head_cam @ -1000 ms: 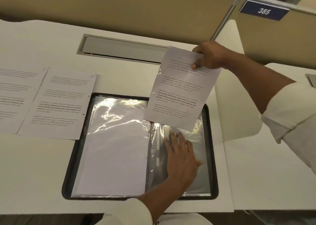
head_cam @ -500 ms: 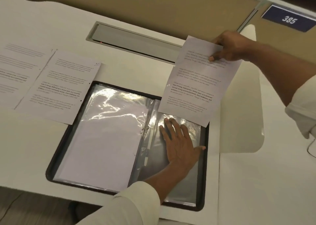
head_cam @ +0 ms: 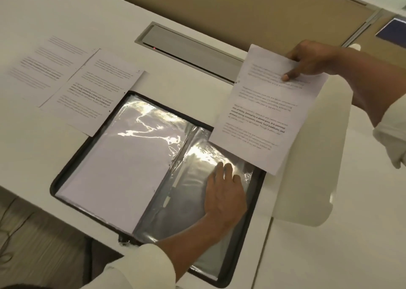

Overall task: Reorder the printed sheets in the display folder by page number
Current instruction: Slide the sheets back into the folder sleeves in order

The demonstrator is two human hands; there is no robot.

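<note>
My right hand (head_cam: 312, 58) has its fingers clamped on one printed sheet (head_cam: 265, 108), lifted above the open display folder (head_cam: 153, 168). My left hand (head_cam: 224, 192) lies flat, fingers apart, on an empty sleeve. Two sheets (head_cam: 72, 84) wait on the counter (head_cam: 33, 157); most refiling seems left.

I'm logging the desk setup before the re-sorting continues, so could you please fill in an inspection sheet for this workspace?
Surface: white desk, bare around the folder.
Job's things: display folder open flat; left sleeve holds a blank-faced sheet, right sleeve looks empty; held sheet above the folder's far right corner; two printed sheets lying left, overlapping.
Clutter: nothing seen.
Grippers: left hand flat on the right sleeve; right hand pinching the held sheet's top.
Cables: nothing seen on the desk.
Surroundings: grey cable hatch, tan partition.
</note>
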